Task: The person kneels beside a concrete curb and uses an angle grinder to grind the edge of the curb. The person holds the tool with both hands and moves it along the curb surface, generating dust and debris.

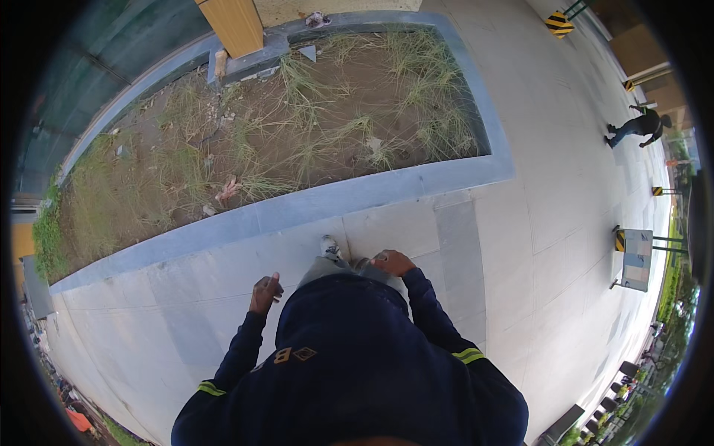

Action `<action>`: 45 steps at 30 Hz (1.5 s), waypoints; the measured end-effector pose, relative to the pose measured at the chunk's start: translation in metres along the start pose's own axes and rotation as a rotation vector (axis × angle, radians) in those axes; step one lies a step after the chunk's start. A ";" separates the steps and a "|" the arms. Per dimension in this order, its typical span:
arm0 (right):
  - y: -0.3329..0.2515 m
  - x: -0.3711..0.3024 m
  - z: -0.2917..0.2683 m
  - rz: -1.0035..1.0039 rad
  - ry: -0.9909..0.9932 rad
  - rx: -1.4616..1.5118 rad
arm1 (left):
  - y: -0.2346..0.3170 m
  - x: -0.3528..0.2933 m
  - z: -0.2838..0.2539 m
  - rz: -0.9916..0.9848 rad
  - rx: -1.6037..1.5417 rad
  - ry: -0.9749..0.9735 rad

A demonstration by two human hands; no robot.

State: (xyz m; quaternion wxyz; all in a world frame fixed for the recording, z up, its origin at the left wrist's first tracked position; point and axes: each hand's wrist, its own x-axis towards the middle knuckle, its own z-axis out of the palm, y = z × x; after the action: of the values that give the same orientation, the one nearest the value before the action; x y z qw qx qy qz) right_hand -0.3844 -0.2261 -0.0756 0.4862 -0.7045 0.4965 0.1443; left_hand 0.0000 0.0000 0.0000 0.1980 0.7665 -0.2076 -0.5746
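My left hand (265, 293) hangs in the air to the left of my body, above the pale paving. Its fingers are loosely curled, and nothing shows in them. Close by my grey trouser leg (320, 269), in front of me, my right hand (393, 262) is closed with its knuckles forward. I see no object in it. A light-coloured shoe (330, 247) of mine stands on the paving just short of the planter's grey rim (297, 204). Both arms wear dark blue sleeves with yellow-green bands.
Inside the planter are brown soil (260, 149), grass tufts (446, 111) and bits of debris. A yellowish pillar (232, 28) rises behind it. To the right, a person (639, 128) in dark clothes is on the walkway, near a panelled barrier (636, 259) and a striped block (559, 24).
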 end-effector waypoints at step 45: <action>-0.054 0.121 -0.146 -0.446 -0.213 -0.111 | 0.272 -0.067 0.052 0.424 0.121 1.021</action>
State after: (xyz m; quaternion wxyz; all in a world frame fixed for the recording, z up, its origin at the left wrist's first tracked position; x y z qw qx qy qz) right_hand -0.3235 -0.4124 -0.0585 0.5161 -0.8031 0.2661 0.1338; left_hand -0.0922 -0.1943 0.1877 0.3404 0.8990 -0.2678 -0.0649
